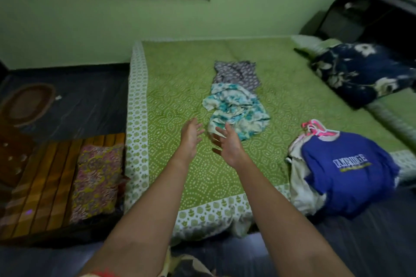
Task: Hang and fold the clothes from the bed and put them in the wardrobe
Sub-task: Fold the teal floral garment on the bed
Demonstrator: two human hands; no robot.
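Note:
A crumpled white and teal floral garment point(236, 110) lies in the middle of the green bed sheet point(180, 87). Behind it rests a grey patterned garment point(236, 73). Both my arms stretch out over the bed. My left hand point(191, 136) is open with fingers spread, a little left of the floral garment. My right hand point(226, 141) is open too, its fingertips at the garment's near edge. At the bed's right edge a blue printed T-shirt point(344, 168) lies on pink hangers point(317, 129) over a pale garment point(299, 177).
A dark blue floral blanket point(360, 72) is heaped at the bed's far right by the black headboard point(369, 18). Left of the bed stands a wooden slatted bench point(45, 182) with a patterned cushion point(96, 180). A brown oval mat point(27, 103) lies on the dark floor.

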